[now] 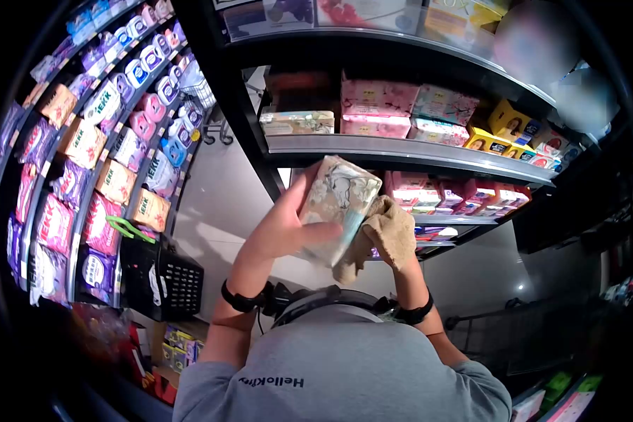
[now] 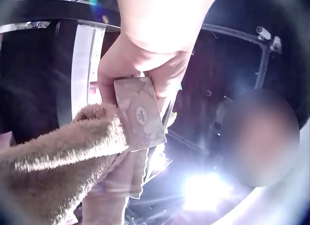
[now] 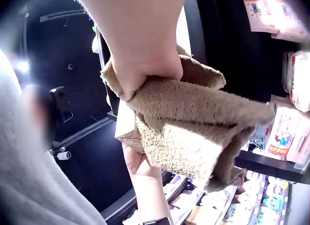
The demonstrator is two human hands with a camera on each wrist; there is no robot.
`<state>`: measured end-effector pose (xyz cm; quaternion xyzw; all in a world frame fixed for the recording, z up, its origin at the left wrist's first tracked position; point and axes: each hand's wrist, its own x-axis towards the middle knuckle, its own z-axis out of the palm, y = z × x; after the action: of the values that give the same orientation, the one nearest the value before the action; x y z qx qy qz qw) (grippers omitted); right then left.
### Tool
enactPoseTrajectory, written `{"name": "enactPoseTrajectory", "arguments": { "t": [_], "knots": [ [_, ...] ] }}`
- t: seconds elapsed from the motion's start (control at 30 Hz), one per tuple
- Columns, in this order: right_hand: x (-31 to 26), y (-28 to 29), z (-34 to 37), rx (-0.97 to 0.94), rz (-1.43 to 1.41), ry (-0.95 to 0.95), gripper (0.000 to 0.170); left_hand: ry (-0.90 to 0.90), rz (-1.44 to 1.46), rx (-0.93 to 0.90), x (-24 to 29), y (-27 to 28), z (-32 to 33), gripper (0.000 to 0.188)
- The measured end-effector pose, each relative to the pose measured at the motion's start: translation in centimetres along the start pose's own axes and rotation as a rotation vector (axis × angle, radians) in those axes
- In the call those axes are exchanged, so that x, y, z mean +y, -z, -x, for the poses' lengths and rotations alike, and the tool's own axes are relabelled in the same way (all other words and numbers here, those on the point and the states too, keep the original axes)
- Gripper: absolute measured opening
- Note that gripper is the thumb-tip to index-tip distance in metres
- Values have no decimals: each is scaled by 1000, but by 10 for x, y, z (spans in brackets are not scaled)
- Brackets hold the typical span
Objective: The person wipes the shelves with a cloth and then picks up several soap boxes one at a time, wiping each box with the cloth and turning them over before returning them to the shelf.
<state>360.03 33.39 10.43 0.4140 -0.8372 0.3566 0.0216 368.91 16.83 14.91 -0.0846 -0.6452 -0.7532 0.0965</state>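
My left hand [image 1: 278, 228] grips a small box [image 1: 339, 193] with a pale floral print, held up in front of the shelf. Its thumb lies across the broad face, while the left wrist view shows one narrow end [image 2: 140, 113] with an oval label. A thick tan cloth [image 1: 392, 228] is bunched in my right hand [image 3: 145, 65], against the right side of the box. The cloth hides most of that hand in the head view. Folds of the cloth [image 3: 189, 118] hang loosely past the fingers in the right wrist view.
A dark shelf edge [image 1: 401, 149] runs just beyond the hands. On that shelf stand a similar floral pack [image 1: 297, 123], pink boxes [image 1: 376, 105] and yellow boxes [image 1: 506, 130]. Detergent packs [image 1: 105, 141] fill the left shelves. A black basket [image 1: 181, 281] is at lower left.
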Motion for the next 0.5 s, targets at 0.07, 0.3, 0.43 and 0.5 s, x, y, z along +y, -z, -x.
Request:
{"name": "enactPoseTrajectory", "arguments": {
  "t": [0.07, 0.3, 0.43, 0.5],
  "knots": [
    [23, -6, -1, 65, -74, 172, 28, -79, -102, 51, 7, 7, -4, 81],
    [77, -16, -2, 176, -4, 78, 42, -401, -1313, 114, 80, 26, -37, 50],
    [57, -9, -10, 213, -27, 91, 41, -509, -1544, 46, 106, 29, -56, 47],
    [68, -29, -7, 157, -659, -31, 48, -506, -1611, -72, 109, 31, -60, 48]
  ]
}}
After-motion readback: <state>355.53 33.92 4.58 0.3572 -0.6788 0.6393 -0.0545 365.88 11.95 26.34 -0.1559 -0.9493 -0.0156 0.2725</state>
